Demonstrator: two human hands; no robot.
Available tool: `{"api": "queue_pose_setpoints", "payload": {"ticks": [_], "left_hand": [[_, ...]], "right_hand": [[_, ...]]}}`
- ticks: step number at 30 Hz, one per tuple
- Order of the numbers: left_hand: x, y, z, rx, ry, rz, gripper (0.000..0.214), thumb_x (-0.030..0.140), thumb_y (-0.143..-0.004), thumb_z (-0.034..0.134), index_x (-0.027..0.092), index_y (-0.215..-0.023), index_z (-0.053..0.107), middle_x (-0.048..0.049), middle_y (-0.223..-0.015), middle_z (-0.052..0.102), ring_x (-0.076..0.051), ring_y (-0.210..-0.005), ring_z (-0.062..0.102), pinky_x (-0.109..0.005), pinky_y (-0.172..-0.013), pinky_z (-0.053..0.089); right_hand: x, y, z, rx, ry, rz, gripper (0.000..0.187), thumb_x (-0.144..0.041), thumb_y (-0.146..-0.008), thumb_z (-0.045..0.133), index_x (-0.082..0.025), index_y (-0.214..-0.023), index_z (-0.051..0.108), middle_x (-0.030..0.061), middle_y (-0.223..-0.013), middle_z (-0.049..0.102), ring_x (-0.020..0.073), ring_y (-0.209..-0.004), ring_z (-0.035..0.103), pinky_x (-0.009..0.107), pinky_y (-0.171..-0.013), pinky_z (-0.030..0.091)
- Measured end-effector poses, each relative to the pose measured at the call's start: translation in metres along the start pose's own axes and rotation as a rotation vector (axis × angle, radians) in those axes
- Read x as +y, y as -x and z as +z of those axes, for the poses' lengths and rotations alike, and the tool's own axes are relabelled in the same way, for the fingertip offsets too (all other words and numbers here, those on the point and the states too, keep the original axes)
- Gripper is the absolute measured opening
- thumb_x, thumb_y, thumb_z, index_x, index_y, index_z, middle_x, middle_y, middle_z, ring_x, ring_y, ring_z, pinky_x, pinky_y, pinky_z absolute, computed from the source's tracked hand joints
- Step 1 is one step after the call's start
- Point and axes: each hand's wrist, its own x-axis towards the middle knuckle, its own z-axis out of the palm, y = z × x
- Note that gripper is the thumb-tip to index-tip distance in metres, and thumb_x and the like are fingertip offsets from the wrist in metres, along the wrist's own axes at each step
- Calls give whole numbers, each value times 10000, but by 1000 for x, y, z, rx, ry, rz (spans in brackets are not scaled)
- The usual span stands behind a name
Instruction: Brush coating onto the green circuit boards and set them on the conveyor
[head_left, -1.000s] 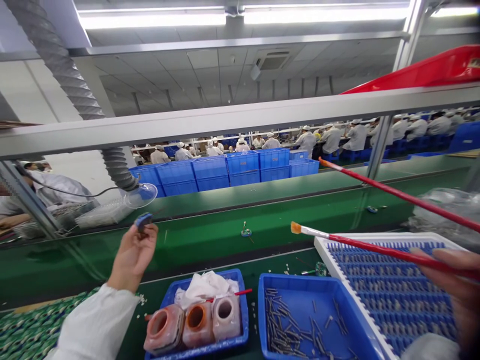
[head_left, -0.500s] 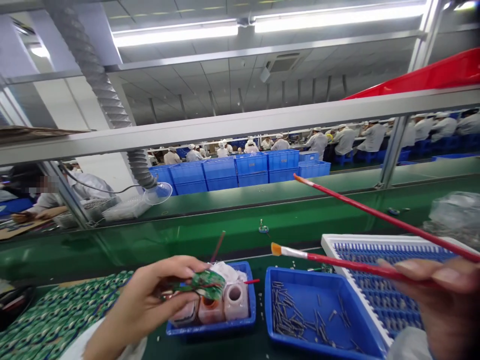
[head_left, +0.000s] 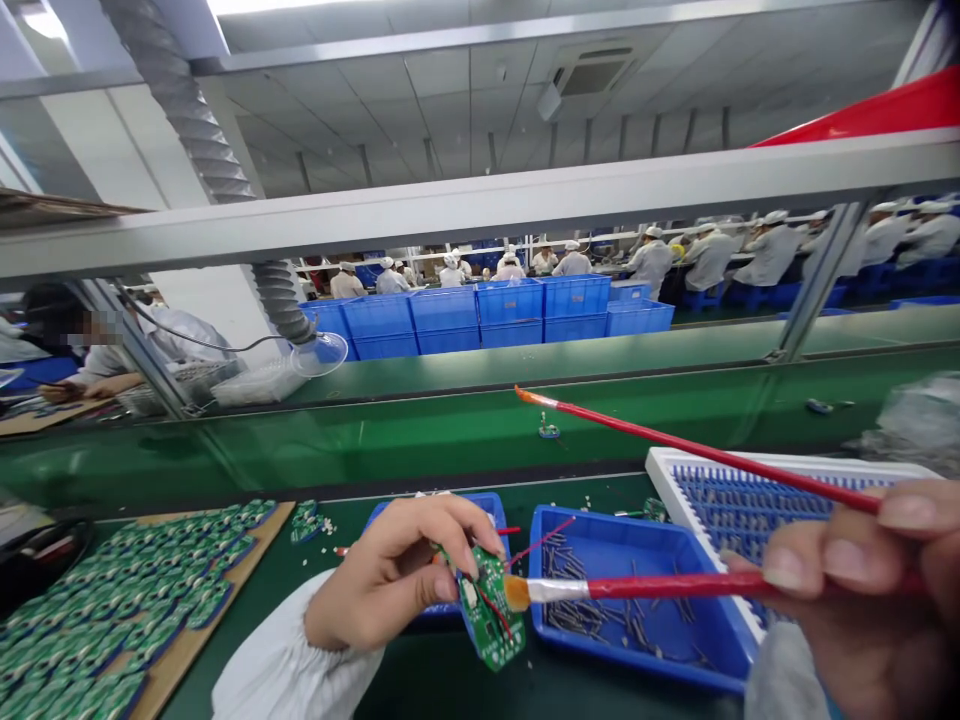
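Note:
My left hand (head_left: 409, 570) grips a green circuit board (head_left: 491, 620) by its upper edge, with red wires showing on it. My right hand (head_left: 847, 560) is closed on two red-handled paintbrushes. The flat-tipped paintbrush (head_left: 660, 586) has its tan bristles at the board's right edge; whether they touch it I cannot tell. Above it, the thin paintbrush (head_left: 675, 440) points left over the green belt. Behind my left hand is a blue bin (head_left: 487, 505), its contents mostly covered. Beneath the brushes a blue tray (head_left: 637, 655) holds many small dark metal pins.
Rows of circuit boards (head_left: 97, 600) lie on cardboard at left. A white-rimmed rack (head_left: 660, 470) of blue parts stands at right. One small part (head_left: 549, 430) sits on the green belt (head_left: 420, 440). An extraction hose (head_left: 281, 300) hangs beyond; people in white work in the background.
My left hand has brought the board right and lower, tilting its face into view. The brushes have moved left, the flat one down to the board. The camera view has tipped downward.

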Motion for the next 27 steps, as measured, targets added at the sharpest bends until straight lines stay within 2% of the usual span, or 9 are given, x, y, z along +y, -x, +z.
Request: {"api": "queue_pose_setpoints", "payload": {"ticks": [2, 4, 10, 15, 21, 27], "left_hand": [[-2, -1, -2, -25, -74, 15, 156, 159, -923, 584, 221, -1002, 703, -121, -1043, 696, -232, -938, 660, -402, -835, 568], [-3, -2, -4, -49, -112, 24, 170, 152, -922, 572, 223, -976, 717, -124, -1030, 693, -237, -920, 668, -408, -833, 570], [-1, -4, -5, -81, -123, 5, 182, 168, -928, 560, 224, -891, 728, -106, -998, 650, -235, -914, 663, -418, -874, 549], [-4, -2, -6, -119, -71, -25, 185, 162, -935, 548, 223, -879, 714, -95, -1009, 608, -230, -935, 644, -430, -879, 541], [-7, 0, -7, -132, -46, -36, 167, 180, -939, 549, 225, -896, 704, -106, -1029, 621, -235, -933, 646, -435, -872, 528], [-7, -2, -9, -159, -97, -33, 167, 190, -944, 532, 226, -899, 689, -117, -1036, 648, -236, -914, 662, -431, -857, 535]], "right_hand": [[11, -5, -10, -14, 1, -18, 341, -542, -798, 878, -295, -848, 649, -10, -588, 335, 148, -415, 391, 263, -306, 457], [17, -7, -16, -21, 28, 27, 354, -552, -804, 865, -292, -824, 627, -6, -603, 338, 178, -449, 448, 291, -323, 468], [17, -2, -15, -17, 77, 106, 432, -570, -783, 872, -263, -750, 570, 0, -609, 335, 226, -533, 523, 327, -364, 493], [11, -2, 2, -48, 82, 79, 424, -561, -808, 865, -256, -746, 577, -6, -607, 324, 202, -502, 496, 304, -352, 477], [2, -5, 34, -56, 50, -111, 386, -571, -893, 808, -242, -793, 634, -6, -611, 335, 113, -408, 340, 214, -305, 418], [1, -4, 35, -76, 50, -137, 394, -578, -900, 799, -235, -784, 643, -5, -601, 339, 104, -388, 308, 204, -284, 405]]}}
